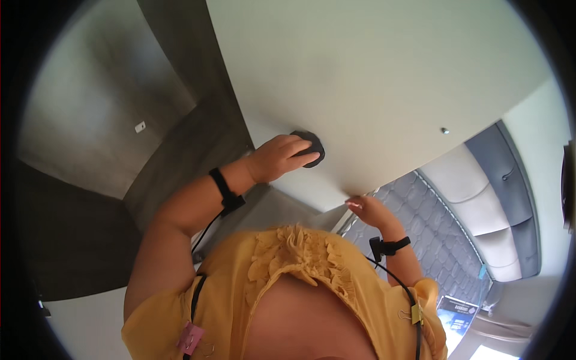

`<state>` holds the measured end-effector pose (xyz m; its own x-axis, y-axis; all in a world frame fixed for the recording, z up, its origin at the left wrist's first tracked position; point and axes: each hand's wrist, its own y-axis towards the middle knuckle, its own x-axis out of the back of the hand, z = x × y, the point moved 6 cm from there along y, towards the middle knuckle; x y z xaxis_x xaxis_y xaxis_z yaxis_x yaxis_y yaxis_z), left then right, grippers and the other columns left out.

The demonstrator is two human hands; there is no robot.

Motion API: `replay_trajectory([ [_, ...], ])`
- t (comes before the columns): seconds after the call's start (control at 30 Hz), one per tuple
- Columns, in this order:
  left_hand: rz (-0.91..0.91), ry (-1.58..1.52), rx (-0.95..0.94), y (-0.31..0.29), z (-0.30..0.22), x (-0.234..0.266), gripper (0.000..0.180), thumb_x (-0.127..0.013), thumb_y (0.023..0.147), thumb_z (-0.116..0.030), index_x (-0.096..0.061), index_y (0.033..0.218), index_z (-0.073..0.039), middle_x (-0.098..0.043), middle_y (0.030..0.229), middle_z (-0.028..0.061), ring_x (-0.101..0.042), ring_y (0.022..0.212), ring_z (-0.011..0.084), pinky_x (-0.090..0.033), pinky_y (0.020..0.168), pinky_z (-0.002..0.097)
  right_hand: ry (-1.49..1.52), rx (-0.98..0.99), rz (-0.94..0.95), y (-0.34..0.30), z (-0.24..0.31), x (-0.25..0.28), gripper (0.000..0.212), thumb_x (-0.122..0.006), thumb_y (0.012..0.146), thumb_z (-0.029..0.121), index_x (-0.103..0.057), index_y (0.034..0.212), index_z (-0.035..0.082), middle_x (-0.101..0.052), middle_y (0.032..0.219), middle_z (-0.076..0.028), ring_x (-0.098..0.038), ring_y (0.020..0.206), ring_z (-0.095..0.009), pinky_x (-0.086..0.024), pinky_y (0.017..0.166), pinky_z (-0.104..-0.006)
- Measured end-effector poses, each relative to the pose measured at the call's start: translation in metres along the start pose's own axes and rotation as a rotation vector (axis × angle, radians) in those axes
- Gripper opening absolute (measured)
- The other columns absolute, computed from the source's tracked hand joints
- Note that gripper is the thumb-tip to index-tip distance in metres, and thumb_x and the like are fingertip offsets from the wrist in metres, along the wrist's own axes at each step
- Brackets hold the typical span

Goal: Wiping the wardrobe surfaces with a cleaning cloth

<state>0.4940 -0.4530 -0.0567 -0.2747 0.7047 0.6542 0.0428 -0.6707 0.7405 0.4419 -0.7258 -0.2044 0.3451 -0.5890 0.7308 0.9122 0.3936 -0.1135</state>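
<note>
A large white door [360,78] fills the upper middle, with a small round metal knob [444,130] toward its right edge. My left hand [279,158] presses a dark, rounded cloth or pad [317,147] against the door's face; its fingers lie over the pad, hiding part of it. At the door's lower edge, near its corner, my right hand [367,211] has its fingers curled around the edge. The far side of that grip is hidden. Both wrists wear black bands with cables.
Dark wood-look panels [180,138] stand on the left, one with a small white fitting [140,127]. To the right lies a quilted grey mattress [420,222] with a padded grey and white headboard [498,198]. A blue printed sheet [457,315] shows at lower right.
</note>
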Motion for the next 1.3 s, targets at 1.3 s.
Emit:
replay_trajectory([
  [1.3, -0.913, 0.366, 0.251, 0.289, 0.147, 0.293, 0.047, -0.053, 0.094, -0.008, -0.043, 0.139, 0.0, -0.034, 0.148, 0.0277, -0.033, 0.135, 0.0438, -0.028, 0.112, 0.0505, -0.838, 0.464, -1.728, -0.064, 0.397, 0.341, 0.07, -0.064, 0.09, 0.018, -0.03, 0.148, 0.0, -0.034, 0.146, -0.032, -0.035, 0.135, -0.048, -0.034, 0.11, -0.0484],
])
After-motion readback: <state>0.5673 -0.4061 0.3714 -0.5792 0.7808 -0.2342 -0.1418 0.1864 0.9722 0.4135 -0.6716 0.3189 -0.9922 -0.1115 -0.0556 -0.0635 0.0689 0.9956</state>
